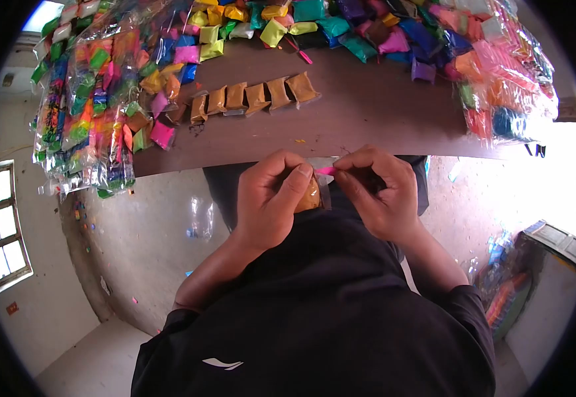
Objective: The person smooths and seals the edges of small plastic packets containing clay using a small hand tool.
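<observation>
My left hand [274, 197] is closed on a brown packet [310, 196] in shiny clear wrapping, held upright in front of my lap. Its thumb and index finger pinch the top of that packet. Close beside it, my right hand [378, 192] pinches a small bright pink piece [327, 171] between thumb and fingertips. The pink piece reaches the packet's upper edge; my fingers cover most of it, so its kind does not show. Farther up on the table lies a row of several similar brown packets [256, 98] in clear wrapping.
Many coloured wrapped packets [273, 32] cover the back of the brown table [367, 112]. Large clear bags of them stand at the left [83, 112] and right [507, 79]. A thin pink-tipped object [305, 57] lies near the back. Plastic bags [503, 284] are on the floor at right.
</observation>
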A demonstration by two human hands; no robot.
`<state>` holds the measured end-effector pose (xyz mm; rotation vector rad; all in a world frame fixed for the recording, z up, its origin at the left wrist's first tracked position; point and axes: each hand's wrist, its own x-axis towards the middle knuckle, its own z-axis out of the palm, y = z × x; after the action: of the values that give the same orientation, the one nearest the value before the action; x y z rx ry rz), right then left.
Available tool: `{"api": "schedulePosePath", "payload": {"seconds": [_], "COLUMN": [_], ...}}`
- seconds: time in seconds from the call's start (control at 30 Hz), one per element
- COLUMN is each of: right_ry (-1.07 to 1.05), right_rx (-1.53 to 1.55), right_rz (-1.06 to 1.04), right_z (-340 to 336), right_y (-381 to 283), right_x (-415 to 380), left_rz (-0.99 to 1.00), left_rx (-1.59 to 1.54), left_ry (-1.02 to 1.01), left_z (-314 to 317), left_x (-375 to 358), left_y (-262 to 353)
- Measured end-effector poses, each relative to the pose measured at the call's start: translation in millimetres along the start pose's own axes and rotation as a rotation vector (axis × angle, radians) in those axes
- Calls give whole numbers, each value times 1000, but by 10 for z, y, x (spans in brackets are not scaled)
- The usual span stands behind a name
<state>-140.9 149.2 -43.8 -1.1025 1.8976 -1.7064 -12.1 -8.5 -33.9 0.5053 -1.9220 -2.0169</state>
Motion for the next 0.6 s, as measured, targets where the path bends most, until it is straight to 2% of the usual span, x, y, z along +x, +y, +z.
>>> {"api": "schedulePosePath", "payload": {"seconds": [0.1,0.27,0.33,0.5,0.6], "right_ry": [27,-68,-46,-25,-97], "right_rx": [-33,-35,-24,-23,-55], "right_rz": [-9,-36,-21,-11,-49], "right_z": [-1,-46,-37,-77,-100], "right_y": [-11,11,-18,-43,-50], "right_x": [7,-22,-23,-9,-6], "left_rz": [-6,6,-86,-160,-193], "left_rx": [14,11,-45,-134,-199], "left_ry": [-12,-8,-24,-53,-85], "left_z": [-1,0,-11,-21,-43], "left_x": [-6,-5,-12,-2,-1], "left_y": [-5,16,36,47,53]}}
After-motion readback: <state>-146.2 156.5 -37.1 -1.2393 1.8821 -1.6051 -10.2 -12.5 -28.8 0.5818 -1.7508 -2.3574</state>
